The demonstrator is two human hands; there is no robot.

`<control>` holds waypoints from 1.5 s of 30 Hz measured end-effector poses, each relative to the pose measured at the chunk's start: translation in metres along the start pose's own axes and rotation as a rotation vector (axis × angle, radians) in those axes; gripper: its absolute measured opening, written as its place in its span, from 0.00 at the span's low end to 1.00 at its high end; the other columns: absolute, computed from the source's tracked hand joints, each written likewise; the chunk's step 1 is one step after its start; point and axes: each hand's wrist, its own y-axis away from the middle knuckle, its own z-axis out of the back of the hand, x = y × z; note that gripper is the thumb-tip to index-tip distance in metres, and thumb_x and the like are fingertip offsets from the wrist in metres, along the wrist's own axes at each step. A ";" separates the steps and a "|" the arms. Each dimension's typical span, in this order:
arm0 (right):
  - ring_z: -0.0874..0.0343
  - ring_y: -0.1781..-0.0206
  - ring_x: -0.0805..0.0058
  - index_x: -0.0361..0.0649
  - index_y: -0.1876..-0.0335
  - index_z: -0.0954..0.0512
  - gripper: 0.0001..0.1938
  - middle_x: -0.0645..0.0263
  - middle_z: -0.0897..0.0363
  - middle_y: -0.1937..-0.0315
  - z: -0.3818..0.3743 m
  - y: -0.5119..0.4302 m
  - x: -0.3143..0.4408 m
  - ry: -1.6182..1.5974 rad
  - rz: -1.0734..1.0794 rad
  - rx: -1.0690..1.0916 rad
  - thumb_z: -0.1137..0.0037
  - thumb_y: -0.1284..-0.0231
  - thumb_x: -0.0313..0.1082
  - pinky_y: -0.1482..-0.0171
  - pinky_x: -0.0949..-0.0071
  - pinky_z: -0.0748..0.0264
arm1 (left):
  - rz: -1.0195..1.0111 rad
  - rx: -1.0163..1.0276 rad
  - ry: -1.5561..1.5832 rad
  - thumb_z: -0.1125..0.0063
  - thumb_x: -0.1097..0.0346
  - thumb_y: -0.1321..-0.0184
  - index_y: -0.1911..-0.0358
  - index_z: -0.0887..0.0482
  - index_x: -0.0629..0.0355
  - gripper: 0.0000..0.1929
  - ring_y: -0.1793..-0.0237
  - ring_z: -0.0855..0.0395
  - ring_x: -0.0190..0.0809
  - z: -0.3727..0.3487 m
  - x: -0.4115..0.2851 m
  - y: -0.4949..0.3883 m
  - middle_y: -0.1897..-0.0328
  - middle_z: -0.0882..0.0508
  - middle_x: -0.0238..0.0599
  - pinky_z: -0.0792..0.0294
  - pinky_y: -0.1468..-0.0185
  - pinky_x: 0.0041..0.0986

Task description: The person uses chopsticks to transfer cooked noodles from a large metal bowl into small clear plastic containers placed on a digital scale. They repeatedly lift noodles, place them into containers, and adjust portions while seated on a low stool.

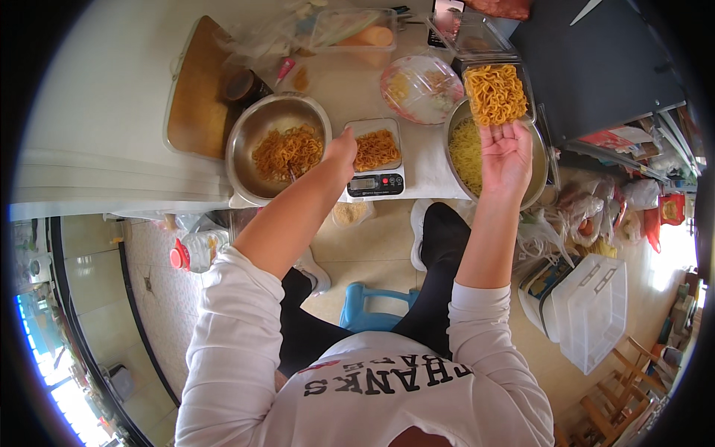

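Note:
My left hand [342, 150] is at the left edge of a clear plastic container of sauced noodles [377, 150], which rests on a digital kitchen scale [375, 184]; its fingertips are mostly hidden. Left of it, a steel bowl [237, 139] holds more sauced noodles [289, 153]. With the palm up, my right hand [507, 151] supports a block of orange-yellow noodles [496, 94] at an open clear clamshell container [530, 95]. Beneath that hand, a second steel bowl [539, 167] contains thin yellow shreds [467, 151].
A film-covered plate [422, 89], a clear food box [353, 33] and a phone [446, 19] lie farther back. A dark jar [246, 86] stands near a board [195, 112]. Below the table are a blue stool [357, 315] and a clear bin [592, 313].

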 end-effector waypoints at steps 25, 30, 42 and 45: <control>0.26 0.56 0.67 0.36 0.64 0.29 0.07 0.60 0.25 0.61 -0.003 -0.001 -0.005 0.018 -0.035 -0.003 0.49 0.45 0.30 0.49 0.65 0.26 | -0.094 0.237 0.323 0.63 0.48 0.35 0.38 0.52 0.75 0.35 0.32 0.50 0.49 0.086 -0.097 0.146 0.33 0.46 0.57 0.57 0.30 0.36; 0.27 0.51 0.64 0.32 0.59 0.30 0.11 0.56 0.26 0.56 0.003 -0.003 -0.006 0.009 -0.053 0.042 0.49 0.44 0.30 0.46 0.62 0.28 | -0.077 0.222 0.377 0.62 0.49 0.35 0.39 0.48 0.74 0.33 0.33 0.46 0.50 0.098 -0.088 0.155 0.35 0.43 0.57 0.54 0.31 0.39; 0.28 0.49 0.63 0.29 0.54 0.32 0.14 0.54 0.26 0.54 -0.002 -0.002 -0.013 0.026 -0.081 0.060 0.51 0.42 0.30 0.46 0.62 0.27 | -0.084 0.254 0.434 0.66 0.51 0.34 0.39 0.49 0.76 0.32 0.34 0.45 0.52 0.098 -0.084 0.157 0.35 0.43 0.59 0.52 0.31 0.40; 0.28 0.49 0.63 0.29 0.54 0.32 0.14 0.54 0.26 0.54 -0.002 -0.002 -0.013 0.027 -0.088 0.061 0.51 0.42 0.30 0.46 0.62 0.26 | -0.085 0.262 0.440 0.67 0.52 0.33 0.39 0.49 0.75 0.31 0.34 0.45 0.52 0.098 -0.084 0.157 0.35 0.43 0.59 0.52 0.31 0.40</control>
